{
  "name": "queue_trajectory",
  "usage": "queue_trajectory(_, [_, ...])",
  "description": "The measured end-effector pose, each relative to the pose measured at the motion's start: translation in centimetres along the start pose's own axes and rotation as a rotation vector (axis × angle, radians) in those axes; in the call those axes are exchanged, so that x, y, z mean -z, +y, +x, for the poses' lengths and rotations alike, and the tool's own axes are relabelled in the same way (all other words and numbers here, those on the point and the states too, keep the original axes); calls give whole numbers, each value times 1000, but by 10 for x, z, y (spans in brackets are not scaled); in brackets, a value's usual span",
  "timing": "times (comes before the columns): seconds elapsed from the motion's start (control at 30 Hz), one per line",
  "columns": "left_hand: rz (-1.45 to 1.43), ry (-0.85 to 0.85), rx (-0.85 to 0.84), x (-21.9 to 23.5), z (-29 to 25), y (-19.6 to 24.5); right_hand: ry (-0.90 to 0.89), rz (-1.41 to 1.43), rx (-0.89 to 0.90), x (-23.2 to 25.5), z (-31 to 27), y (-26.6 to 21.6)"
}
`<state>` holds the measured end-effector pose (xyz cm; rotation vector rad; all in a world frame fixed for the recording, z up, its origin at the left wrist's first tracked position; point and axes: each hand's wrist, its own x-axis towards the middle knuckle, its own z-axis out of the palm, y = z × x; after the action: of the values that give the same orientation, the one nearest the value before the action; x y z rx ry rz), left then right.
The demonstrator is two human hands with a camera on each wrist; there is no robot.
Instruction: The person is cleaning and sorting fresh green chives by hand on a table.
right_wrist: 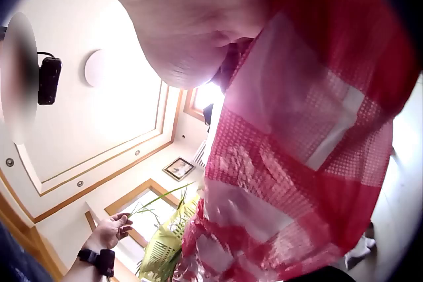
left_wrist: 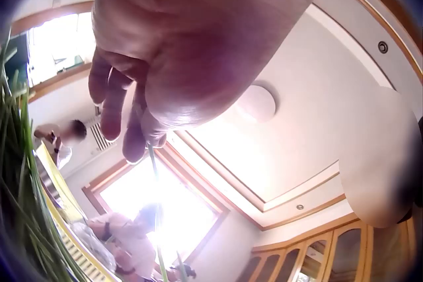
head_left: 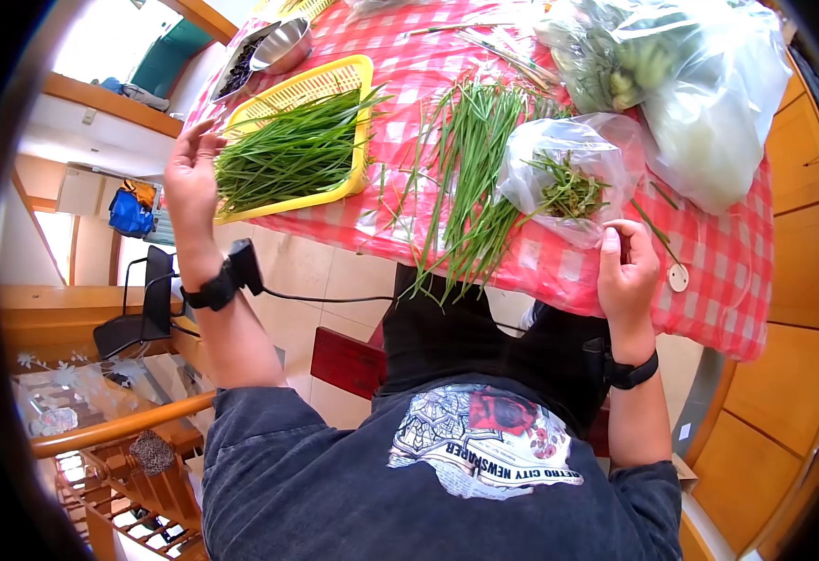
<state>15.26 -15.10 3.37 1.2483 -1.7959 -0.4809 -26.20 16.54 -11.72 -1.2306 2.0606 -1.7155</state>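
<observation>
My left hand [head_left: 191,173] is raised at the left end of a yellow plastic basket [head_left: 365,75] heaped with green chives [head_left: 288,154]. In the left wrist view its fingertips pinch a thin chive stalk [left_wrist: 156,176]. The right hand [head_left: 628,271] is at the table's near edge, its fingers curled and the thumb tip right at the rim of a clear plastic bag [head_left: 526,150]. Inside that bag lie chive trimmings [head_left: 568,190]. I cannot tell whether the right fingers grip anything. A loose pile of chives [head_left: 475,168] lies between basket and bag, its ends hanging over the edge.
A red-and-white checked cover [head_left: 723,290] drapes over the table. Large bags of vegetables [head_left: 671,84] stand at the back right. A metal bowl [head_left: 281,47] is behind the basket. A white round disc [head_left: 678,278] lies right of the right hand. Two people show beyond the basket.
</observation>
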Motion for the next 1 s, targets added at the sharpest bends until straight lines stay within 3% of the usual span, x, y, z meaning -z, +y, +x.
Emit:
queue_trajectory(0.17, [142,-32,100,28,25,-63,-34,-33,9,0,1,-2])
queue_trajectory(0.23, [659,40,72,23,21,-64,-33,-30,6,0,1,-3])
queue_trajectory(0.27, [774,92,0,22,17,-64,-31,-28,2,0,1,-3])
queue_trajectory(0.37, [653,177,-84,-1,-6,-30,-14,-15,9,-2,0,1])
queue_trajectory(0.4, [439,173,-71,-13,-17,-10,-15,-18,9,-2,0,2])
queue_trajectory(0.43, [356,175,-182,-26,-28,2,-21,-13,7,-1,0,2])
queue_trajectory(0.5, [120,57,-125,-53,-59,49,-32,-9,9,1,1,6])
queue_trajectory(0.57, [-83,-188,-118,-73,-84,80,-89,56,37,2,1,11])
queue_trajectory(0.7, [62,-668,-129,-112,-107,115,-119,9,92,4,4,6])
queue_trajectory(0.77, [58,-691,-168,-140,-116,101,-94,-7,20,4,2,6])
queue_trajectory(0.8, [90,-603,-295,-152,-119,98,-90,-9,16,3,2,6])
queue_trajectory(0.83, [203,-697,-199,-154,-121,97,-52,25,-10,0,1,6])
queue_trajectory(0.9, [353,-631,-285,-162,-126,87,-9,59,-45,0,0,8])
queue_trajectory(1.0, [417,-628,-248,-167,-128,71,-30,92,-70,1,2,7])
